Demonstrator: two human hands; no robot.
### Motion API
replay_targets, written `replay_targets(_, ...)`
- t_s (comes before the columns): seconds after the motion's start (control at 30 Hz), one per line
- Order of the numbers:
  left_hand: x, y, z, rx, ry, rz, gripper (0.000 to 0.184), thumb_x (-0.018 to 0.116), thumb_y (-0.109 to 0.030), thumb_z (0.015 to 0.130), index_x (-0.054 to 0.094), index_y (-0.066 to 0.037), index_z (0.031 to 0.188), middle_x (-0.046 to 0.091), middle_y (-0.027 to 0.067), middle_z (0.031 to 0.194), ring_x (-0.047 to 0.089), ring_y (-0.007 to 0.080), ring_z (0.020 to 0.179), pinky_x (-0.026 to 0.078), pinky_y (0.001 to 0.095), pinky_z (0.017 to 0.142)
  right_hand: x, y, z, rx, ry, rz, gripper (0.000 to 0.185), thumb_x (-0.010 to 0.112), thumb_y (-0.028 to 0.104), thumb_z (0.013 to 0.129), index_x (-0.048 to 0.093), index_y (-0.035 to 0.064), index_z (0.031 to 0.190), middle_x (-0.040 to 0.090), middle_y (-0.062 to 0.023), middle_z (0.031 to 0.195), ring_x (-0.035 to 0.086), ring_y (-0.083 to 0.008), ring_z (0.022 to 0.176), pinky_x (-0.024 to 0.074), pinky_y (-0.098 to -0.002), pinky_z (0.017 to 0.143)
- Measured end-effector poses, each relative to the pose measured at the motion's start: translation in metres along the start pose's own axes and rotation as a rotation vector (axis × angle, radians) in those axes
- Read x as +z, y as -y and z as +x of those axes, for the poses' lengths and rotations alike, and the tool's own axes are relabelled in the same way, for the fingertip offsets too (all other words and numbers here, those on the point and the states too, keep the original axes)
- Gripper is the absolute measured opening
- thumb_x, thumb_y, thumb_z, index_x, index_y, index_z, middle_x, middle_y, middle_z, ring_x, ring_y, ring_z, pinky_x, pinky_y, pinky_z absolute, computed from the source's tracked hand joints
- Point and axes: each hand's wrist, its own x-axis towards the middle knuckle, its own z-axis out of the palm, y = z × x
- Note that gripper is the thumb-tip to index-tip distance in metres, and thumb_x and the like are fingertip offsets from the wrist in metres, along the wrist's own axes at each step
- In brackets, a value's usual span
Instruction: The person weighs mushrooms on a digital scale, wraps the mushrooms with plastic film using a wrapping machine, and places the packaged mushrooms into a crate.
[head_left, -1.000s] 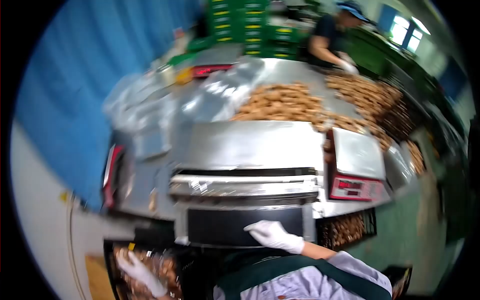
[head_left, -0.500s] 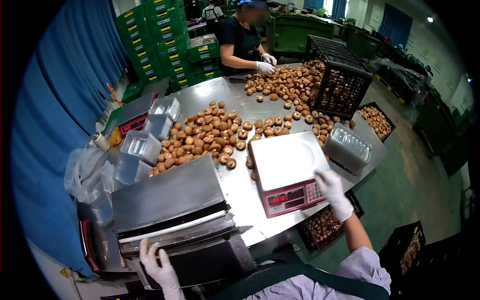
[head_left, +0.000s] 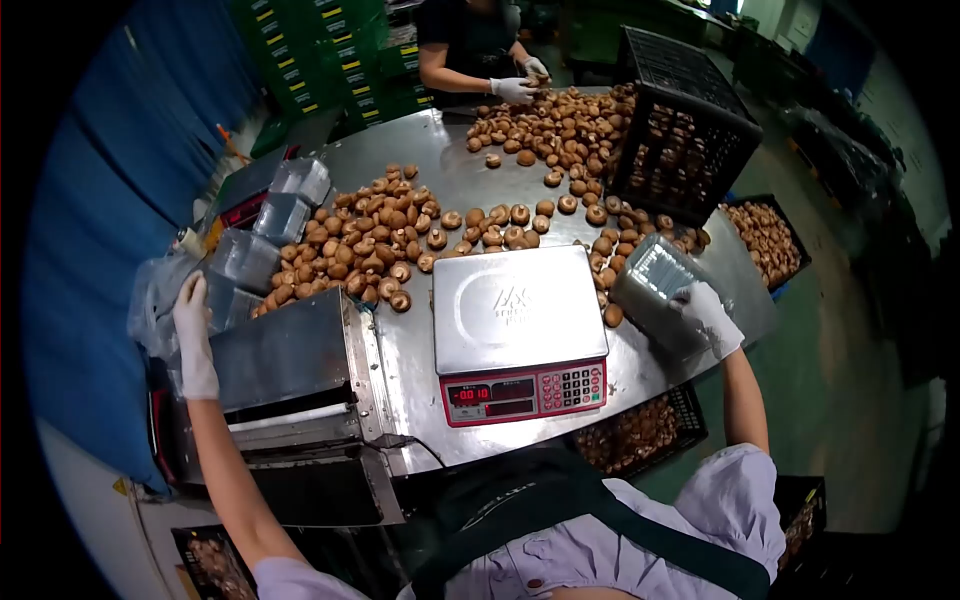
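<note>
My left hand [head_left: 194, 325], in a white glove, reaches to the far left with fingers stretched out beside a crumpled clear plastic bag [head_left: 152, 300]. Clear plastic trays [head_left: 247, 260] are stacked just past its fingertips. My right hand [head_left: 708, 315], also gloved, has its fingers closed over the right end of another stack of clear plastic trays [head_left: 650, 280] on the steel table. Between my hands stands a red scale [head_left: 520, 320] with a bare silver plate; its display reads -0.010. Brown mushrooms [head_left: 350, 240] lie heaped behind the scale and to the left.
A black crate [head_left: 685, 130] lies tipped on its side, with mushrooms spilling from it. Across the table [head_left: 400, 145], a co-worker's gloved hands [head_left: 520, 85] handle a mushroom. A metal-topped machine [head_left: 275, 345] stands front left. A crate of mushrooms [head_left: 640, 435] sits below the near edge.
My right hand has moved from the scale's right edge to the tray stack. My left hand has gone from the machine's front up to the bag and trays. The view has shifted.
</note>
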Motion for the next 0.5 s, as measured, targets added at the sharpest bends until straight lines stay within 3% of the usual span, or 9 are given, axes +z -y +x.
replay_targets(0.03, -0.009, 0.015, 0.03, -0.008, 0.008, 0.066, 0.03, 0.058, -0.028, 0.091, 0.063, -0.01, 0.115, 0.063, 0.0024, 0.106, 0.056, 0.0099, 0.09, 0.041, 0.0212, 0.069, -0.003, 0.0, 0.004, 0.005, 0.007, -0.018, 0.016, 0.064, 0.022, 0.076, 0.07, 0.0093, 0.082, 0.066, -0.0154, 0.08, 0.063, -0.0338, 0.074, 0.0491, -0.0414, 0.067)
replay_targets(0.13, 0.035, -0.032, -0.007, 0.094, -0.033, -0.067, 0.027, 0.058, -0.029, 0.09, 0.066, -0.01, 0.108, 0.063, -0.0018, 0.094, 0.053, 0.0074, 0.081, 0.041, 0.0213, 0.067, 0.005, 0.001, 0.002, 0.003, -0.029, 0.0, 0.018, 0.061, 0.023, 0.078, 0.07, 0.009, 0.085, 0.065, -0.0168, 0.081, 0.063, -0.0351, 0.078, 0.05, -0.0428, 0.071)
replay_targets(0.2, 0.068, -0.043, -0.053, 0.185, 0.139, -0.114, 0.026, 0.06, -0.027, 0.089, 0.067, -0.008, 0.105, 0.062, -0.0019, 0.097, 0.054, 0.009, 0.086, 0.042, 0.0237, 0.069, 0.009, -0.005, -0.002, 0.031, -0.044, 0.066, 0.018, 0.061, 0.023, 0.079, 0.069, 0.0088, 0.085, 0.065, -0.0167, 0.08, 0.063, -0.035, 0.078, 0.0499, -0.0428, 0.072)
replay_targets(0.3, 0.119, -0.041, -0.132, -0.053, 0.337, -0.383, 0.026, 0.058, -0.023, 0.089, 0.064, -0.01, 0.111, 0.063, 0.0038, 0.107, 0.059, 0.013, 0.094, 0.047, 0.0266, 0.081, -0.001, -0.009, -0.013, 0.075, 0.053, 0.336, 0.019, 0.061, 0.023, 0.079, 0.069, 0.0074, 0.087, 0.065, -0.0157, 0.079, 0.063, -0.0348, 0.078, 0.05, -0.0418, 0.071)
replay_targets(0.33, 0.137, -0.033, -0.154, -0.086, 0.333, -0.418, 0.033, 0.063, -0.036, 0.085, 0.065, -0.011, 0.106, 0.063, 0.003, 0.102, 0.057, 0.0134, 0.093, 0.046, 0.0296, 0.078, -0.004, -0.003, -0.015, 0.049, 0.032, 0.244, 0.019, 0.061, 0.023, 0.08, 0.069, 0.0077, 0.087, 0.066, -0.015, 0.079, 0.063, -0.0346, 0.078, 0.05, -0.0414, 0.07)
replay_targets(0.37, 0.148, -0.028, -0.171, -0.177, 0.387, -0.464, 0.034, 0.063, -0.037, 0.084, 0.065, -0.01, 0.105, 0.063, 0.0041, 0.102, 0.058, 0.0148, 0.096, 0.047, 0.0307, 0.079, -0.003, 0.001, -0.017, 0.025, 0.014, 0.152, 0.019, 0.061, 0.024, 0.08, 0.069, 0.0079, 0.087, 0.066, -0.0144, 0.08, 0.063, -0.0343, 0.078, 0.05, -0.0411, 0.07)
replay_targets(0.4, 0.161, -0.013, -0.182, -0.297, 0.384, -0.608, 0.021, 0.056, -0.019, 0.09, 0.065, -0.007, 0.105, 0.064, 0.0059, 0.101, 0.06, 0.0155, 0.094, 0.049, 0.0289, 0.078, -0.001, 0.0, -0.017, -0.048, -0.028, 0.057, 0.018, 0.062, 0.024, 0.08, 0.069, 0.0095, 0.087, 0.065, -0.0136, 0.081, 0.062, -0.0337, 0.079, 0.0496, -0.0412, 0.069)
replay_targets(0.5, 0.192, 0.034, -0.208, -0.487, 0.337, -0.819, 0.028, 0.057, -0.027, 0.089, 0.061, -0.007, 0.109, 0.06, 0.0056, 0.108, 0.056, 0.02, 0.103, 0.046, 0.0332, 0.086, 0.003, -0.006, -0.014, -0.047, -0.02, 0.009, 0.018, 0.062, 0.025, 0.08, 0.069, 0.0103, 0.086, 0.065, -0.0136, 0.083, 0.062, -0.0334, 0.08, 0.0492, -0.0417, 0.069)
